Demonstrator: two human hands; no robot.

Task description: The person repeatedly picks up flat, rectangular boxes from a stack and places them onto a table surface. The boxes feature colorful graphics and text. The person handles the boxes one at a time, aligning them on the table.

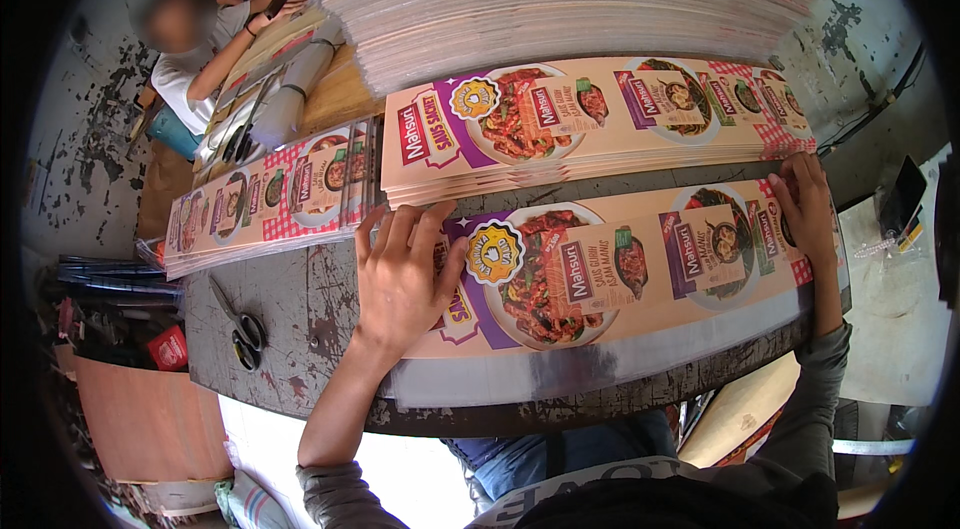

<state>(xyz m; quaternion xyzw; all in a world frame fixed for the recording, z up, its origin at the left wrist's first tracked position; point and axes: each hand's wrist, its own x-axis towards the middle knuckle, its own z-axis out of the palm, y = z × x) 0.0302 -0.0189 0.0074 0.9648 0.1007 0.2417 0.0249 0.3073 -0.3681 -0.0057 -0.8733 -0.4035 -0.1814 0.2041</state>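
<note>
Where both palms press, left hand (400,279), right hand (806,204), printed strip (610,274) between.

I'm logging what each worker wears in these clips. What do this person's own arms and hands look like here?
Both hands, the left hand and the right hand, are bare, with no gloves, rings or watch visible. Each arm has a grey long sleeve: the left sleeve is pushed up past the forearm, and the right sleeve reaches the wrist.

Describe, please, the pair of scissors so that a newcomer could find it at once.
Start at the dark worn table and look left of the left hand. The scissors lie there on bare tabletop, below a stack of printed cards: the only metal tool, with dark handles.
</note>
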